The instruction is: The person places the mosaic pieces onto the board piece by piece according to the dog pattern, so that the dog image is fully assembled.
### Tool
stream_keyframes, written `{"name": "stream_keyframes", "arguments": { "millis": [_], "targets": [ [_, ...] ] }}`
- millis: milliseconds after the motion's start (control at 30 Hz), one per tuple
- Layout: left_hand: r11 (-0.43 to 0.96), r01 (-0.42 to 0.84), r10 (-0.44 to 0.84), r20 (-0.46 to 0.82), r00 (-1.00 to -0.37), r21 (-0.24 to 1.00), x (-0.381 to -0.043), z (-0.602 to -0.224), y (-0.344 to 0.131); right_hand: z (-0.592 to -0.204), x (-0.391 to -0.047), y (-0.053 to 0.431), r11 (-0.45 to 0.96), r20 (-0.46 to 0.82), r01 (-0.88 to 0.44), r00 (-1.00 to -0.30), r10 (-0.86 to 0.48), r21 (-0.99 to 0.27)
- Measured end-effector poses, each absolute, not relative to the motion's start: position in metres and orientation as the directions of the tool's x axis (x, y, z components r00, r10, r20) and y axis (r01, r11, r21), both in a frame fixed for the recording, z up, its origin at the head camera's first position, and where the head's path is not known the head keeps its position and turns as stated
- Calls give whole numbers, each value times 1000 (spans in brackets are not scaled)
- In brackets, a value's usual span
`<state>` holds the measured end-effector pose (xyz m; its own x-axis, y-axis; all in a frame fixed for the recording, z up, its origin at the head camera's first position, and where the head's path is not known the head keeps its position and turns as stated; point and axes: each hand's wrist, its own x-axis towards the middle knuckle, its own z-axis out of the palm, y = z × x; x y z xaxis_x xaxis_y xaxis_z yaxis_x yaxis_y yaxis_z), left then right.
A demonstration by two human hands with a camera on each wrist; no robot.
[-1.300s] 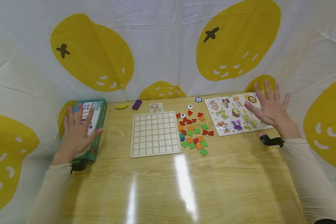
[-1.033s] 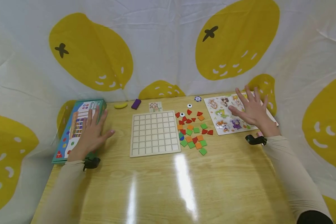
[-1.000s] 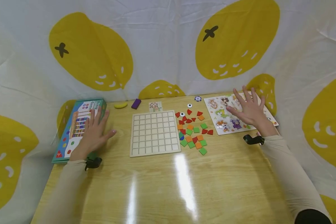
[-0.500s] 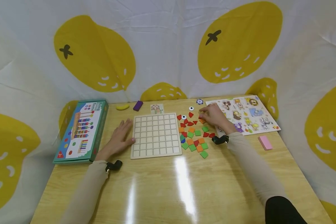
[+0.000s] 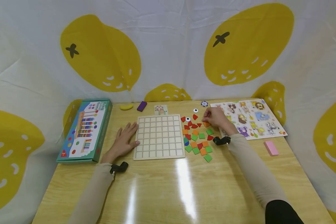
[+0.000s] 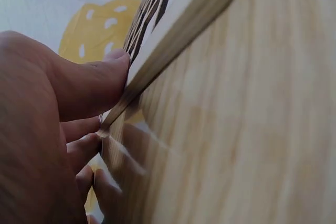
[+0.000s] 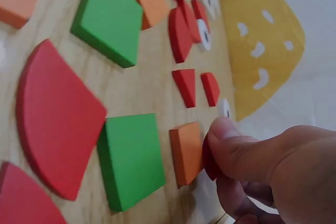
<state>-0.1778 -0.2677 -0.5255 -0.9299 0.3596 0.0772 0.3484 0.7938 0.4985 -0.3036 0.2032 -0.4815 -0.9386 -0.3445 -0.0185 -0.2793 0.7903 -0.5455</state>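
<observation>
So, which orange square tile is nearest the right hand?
The orange square tile beside the flat red piece the right hand pinches; other orange tiles lie farther off.

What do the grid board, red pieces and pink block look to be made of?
Grid board: likely wood, pale and matte; its edge looks wood-toned close up.
Red pieces: painted wood or plastic, low-sheen; smooth, even colour, crisp edges, no visible grain.
Pink block: smooth-looking, evenly pink; foam or painted wood perhaps, too small to tell.
</observation>
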Motion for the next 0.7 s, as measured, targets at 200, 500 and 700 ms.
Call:
{"name": "stream_keyframes", "arguments": {
  "millis": [200,500,700],
  "targets": [
    [808,355,351,99,-931,471,-177,-530,-268,-474,-297,199,697,4,-235,-949,-316,-678],
    [794,371,353,131,-926,481,-176,-529,-266,-468,-296,166,244,85,-154,-958,-273,-957],
    [797,368,336,154,-929,480,-176,-533,-267,-475,-292,119,197,124,-188,-946,-299,-962]
  ]
}}
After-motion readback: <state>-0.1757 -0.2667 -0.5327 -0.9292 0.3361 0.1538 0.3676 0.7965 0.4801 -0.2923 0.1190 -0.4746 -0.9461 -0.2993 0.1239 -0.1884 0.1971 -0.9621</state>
